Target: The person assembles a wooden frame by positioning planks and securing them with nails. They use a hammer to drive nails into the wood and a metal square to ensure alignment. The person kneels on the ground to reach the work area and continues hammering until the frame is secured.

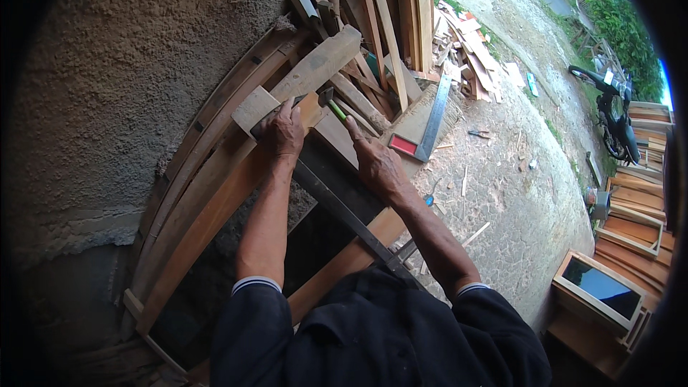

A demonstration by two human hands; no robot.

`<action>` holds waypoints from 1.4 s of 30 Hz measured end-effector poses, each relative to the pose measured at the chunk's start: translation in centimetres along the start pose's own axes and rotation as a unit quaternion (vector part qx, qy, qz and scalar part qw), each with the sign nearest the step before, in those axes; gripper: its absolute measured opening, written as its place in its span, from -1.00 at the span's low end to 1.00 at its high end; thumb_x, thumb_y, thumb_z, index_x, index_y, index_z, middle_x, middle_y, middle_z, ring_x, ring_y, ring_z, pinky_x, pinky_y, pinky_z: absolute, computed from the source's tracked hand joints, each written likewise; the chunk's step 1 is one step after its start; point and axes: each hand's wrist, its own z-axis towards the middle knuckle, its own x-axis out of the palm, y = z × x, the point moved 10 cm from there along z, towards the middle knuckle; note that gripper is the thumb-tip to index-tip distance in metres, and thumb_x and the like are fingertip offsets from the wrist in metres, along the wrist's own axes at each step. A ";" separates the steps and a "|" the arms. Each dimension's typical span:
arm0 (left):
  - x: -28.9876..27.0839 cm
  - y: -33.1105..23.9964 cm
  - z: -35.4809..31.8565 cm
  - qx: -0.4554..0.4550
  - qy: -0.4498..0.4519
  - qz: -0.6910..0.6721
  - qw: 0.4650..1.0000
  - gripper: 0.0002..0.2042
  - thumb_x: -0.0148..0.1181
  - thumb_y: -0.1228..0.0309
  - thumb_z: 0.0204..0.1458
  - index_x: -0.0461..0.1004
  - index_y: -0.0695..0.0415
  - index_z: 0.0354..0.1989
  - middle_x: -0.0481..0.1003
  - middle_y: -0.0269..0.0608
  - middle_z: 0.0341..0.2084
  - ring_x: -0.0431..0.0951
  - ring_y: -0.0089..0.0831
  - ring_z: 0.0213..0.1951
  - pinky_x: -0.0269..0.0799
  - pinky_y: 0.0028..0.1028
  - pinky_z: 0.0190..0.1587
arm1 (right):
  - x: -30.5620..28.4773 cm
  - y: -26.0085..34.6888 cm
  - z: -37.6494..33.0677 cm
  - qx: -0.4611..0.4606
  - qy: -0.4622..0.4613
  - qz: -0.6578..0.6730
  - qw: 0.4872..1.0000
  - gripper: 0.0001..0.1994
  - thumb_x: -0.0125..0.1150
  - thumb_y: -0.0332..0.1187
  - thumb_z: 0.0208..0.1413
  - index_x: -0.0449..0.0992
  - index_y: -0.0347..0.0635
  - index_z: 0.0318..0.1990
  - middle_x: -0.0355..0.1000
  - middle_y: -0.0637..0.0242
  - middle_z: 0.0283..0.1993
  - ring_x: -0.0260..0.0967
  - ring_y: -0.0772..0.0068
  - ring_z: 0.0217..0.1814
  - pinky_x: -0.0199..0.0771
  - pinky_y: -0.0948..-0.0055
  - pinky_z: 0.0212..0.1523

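My left hand (282, 131) is closed over the end of an orange-brown wooden piece (309, 110), its fingers curled beside a pale timber block (255, 109). Just to the right, my right hand (380, 166) grips a tool with a bright green handle (337, 110). The tool's dark end meets the notched end of the wooden piece; its exact kind is hard to make out. Below both hands runs a long dark bar (337, 206) lying slantwise toward my body. A carpenter's square (434, 122) with a red inlay lies on a board to the right.
A rough wall (143, 64) rises on the left, with long planks (190, 236) along it. Upright timber (416, 14) and a scrap pile (473, 46) stand ahead. Pliers (479, 133) lie on the concrete. At right are a motorcycle (613, 115) and wooden frames (598, 294).
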 end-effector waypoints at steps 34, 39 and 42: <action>1.6 1.5 0.1 0.057 0.062 0.186 0.979 -0.85 0.08 0.26 0.22 0.54 -0.07 -0.36 0.64 -0.29 -0.41 0.67 -0.19 -0.27 0.45 -0.09 -0.21 | 0.0 0.0 0.8 0.006 0.055 -0.027 0.998 -0.29 -0.09 -0.52 0.26 -0.01 0.12 0.58 0.39 -0.08 -0.40 0.47 -0.14 -0.42 0.44 -0.05 -0.36; 1.1 1.2 0.0 0.057 0.048 0.163 0.984 -0.87 0.08 0.31 0.19 0.53 -0.06 -0.36 0.64 -0.27 -0.41 0.67 -0.17 -0.26 0.45 -0.09 -0.19 | -1.7 1.4 0.5 -0.060 -0.037 -0.039 0.997 -0.33 -0.11 -0.53 0.29 0.03 0.03 0.56 0.37 -0.07 -0.51 0.45 -0.08 -0.47 0.36 -0.02 -0.40; 1.1 1.2 0.0 0.062 0.049 0.166 0.983 -0.86 0.07 0.31 0.20 0.53 -0.06 -0.38 0.64 -0.26 -0.44 0.67 -0.17 -0.27 0.45 -0.09 -0.20 | -1.9 1.8 0.5 -0.070 -0.041 -0.012 0.997 -0.32 -0.11 -0.52 0.29 0.03 0.06 0.57 0.38 -0.07 -0.50 0.45 -0.09 -0.47 0.37 -0.02 -0.38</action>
